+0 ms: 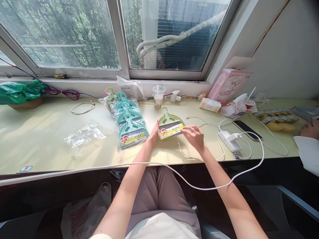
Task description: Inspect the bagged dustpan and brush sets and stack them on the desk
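A small green dustpan and brush set (171,120) with a yellow printed label (171,130) is in front of me at the table's middle. My left hand (155,131) grips its left edge, fingers partly hidden behind it. At the label's right end, my right hand (193,135) pinches the edge with thumb and fingertips. Just left of my left hand lies an overlapping row of blue dustpan sets (132,129) in clear plastic, with green and pink ones (111,94) at the far end. A crumpled clear bag (86,136) rests farther left.
A drink cup (159,96) stands behind the dustpan. To the right are a power strip (229,141), a phone (247,129), a tissue box (210,105) and a pink box (229,84). A white cable (174,171) crosses over my forearms. Another person's hand (310,128) shows at far right.
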A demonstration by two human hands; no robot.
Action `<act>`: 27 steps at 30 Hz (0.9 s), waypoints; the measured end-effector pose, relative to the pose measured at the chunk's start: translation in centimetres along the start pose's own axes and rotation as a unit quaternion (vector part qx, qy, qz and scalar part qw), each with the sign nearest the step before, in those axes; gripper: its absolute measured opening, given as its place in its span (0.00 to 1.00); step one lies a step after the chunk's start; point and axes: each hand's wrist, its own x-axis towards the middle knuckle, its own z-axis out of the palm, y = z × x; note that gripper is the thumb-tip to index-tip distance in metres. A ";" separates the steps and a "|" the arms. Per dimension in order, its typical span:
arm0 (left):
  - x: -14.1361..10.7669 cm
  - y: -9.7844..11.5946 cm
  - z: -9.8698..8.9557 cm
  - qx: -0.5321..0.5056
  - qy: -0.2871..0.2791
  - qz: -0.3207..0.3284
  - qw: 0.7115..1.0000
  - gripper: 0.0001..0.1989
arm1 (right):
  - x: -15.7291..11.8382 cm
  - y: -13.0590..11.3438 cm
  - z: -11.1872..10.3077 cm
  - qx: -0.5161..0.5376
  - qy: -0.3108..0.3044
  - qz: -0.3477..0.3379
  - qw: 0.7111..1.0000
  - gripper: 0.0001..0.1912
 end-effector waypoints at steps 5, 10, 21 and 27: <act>-1.1 1.0 0.9 -0.014 0.010 -0.032 0.999 0.32 | 0.0 0.8 0.3 -0.034 -0.012 -0.024 0.999 0.12; -1.8 1.4 1.1 0.014 0.016 -0.002 1.000 0.34 | -0.1 1.0 0.6 -0.023 0.002 -0.038 0.999 0.12; -2.0 1.5 1.2 0.054 0.012 0.030 0.998 0.37 | -0.5 1.1 1.2 -0.030 0.007 -0.009 0.999 0.12; -2.1 1.7 1.3 0.051 0.007 0.050 0.997 0.38 | -0.6 0.2 1.5 0.027 0.021 0.063 0.997 0.15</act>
